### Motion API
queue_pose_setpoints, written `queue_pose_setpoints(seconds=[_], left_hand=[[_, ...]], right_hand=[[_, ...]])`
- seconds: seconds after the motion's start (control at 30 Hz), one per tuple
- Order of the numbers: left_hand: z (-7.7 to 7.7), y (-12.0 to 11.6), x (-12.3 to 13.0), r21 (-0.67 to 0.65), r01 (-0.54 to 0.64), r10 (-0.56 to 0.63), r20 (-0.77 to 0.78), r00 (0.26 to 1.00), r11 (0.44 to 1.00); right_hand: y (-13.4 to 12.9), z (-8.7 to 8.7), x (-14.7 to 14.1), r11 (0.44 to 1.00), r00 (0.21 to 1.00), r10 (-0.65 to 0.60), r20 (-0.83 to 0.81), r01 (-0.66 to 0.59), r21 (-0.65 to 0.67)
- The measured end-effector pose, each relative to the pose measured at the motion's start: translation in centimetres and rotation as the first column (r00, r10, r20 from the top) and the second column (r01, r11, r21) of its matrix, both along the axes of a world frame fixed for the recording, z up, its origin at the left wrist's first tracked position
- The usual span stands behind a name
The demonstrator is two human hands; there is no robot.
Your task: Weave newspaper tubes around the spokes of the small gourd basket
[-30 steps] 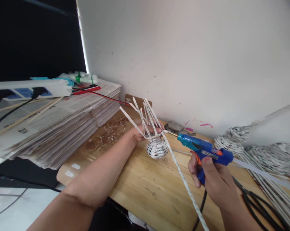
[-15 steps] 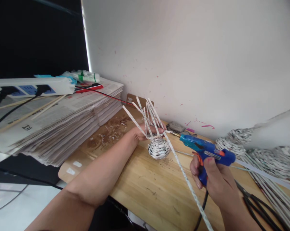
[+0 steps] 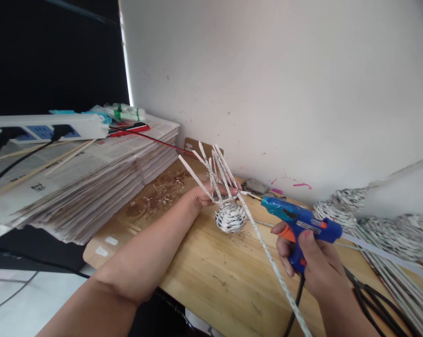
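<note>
Carefully, we work close.
Our left grip (image 3: 220,192) pinches the round grey-white woven-paper basket (image 3: 231,219) at five o'clock; our right grip (image 3: 318,260) wraps the blue plastic glue gun (image 3: 299,219) at four; its nozzle (image 3: 256,197), slipping, could burn us.

Honestly can't make out any wording here. The thick stack of grey-white printed newspapers (image 3: 106,182) shows bold black characters (image 3: 38,187), too blurry. Blue plastic glue gun (image 3: 299,220) wears a pale label (image 3: 309,228), lettering way too tiny.
</note>
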State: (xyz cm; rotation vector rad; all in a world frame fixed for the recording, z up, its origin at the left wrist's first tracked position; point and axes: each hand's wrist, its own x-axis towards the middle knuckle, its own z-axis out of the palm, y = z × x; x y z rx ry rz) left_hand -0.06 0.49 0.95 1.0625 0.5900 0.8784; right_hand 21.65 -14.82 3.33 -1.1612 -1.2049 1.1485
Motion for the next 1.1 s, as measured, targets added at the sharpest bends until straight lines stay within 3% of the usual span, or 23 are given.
queue_pose_setpoints(seconds=[0.2,0.4,0.63,0.9,1.1], left_hand=[[0.0,0.0,0.0,0.003,-0.013,0.013,0.000,1.000,1.000],[0.2,-0.2,0.1,0.020,0.005,-0.006,0.020,1.000,1.000],[0.2,-0.3,0.3,-0.014,-0.011,0.010,-0.014,1.000,1.000],[-0.1,-0.2,0.3,0.044,0.022,-0.020,-0.053,0.998,0.999],[-0.5,-0.1,0.6,0.055,0.007,0.000,-0.121,0.993,0.998]], right_hand=[[0.3,0.2,0.2,0.994,0.992,0.034,-0.123,-0.046,-0.096],[1.1,-0.1,0.7,0.985,0.957,0.125,-0.262,-0.151,-0.080],[1.7,0.1,1.0,0.990,0.914,0.067,-0.400,-0.112,-0.091],[2.2,-0.1,1.4,0.986,0.890,0.037,-0.455,-0.105,-0.126],[2.1,-0.5,1.0,0.990,0.930,-0.017,-0.368,-0.037,-0.137]])
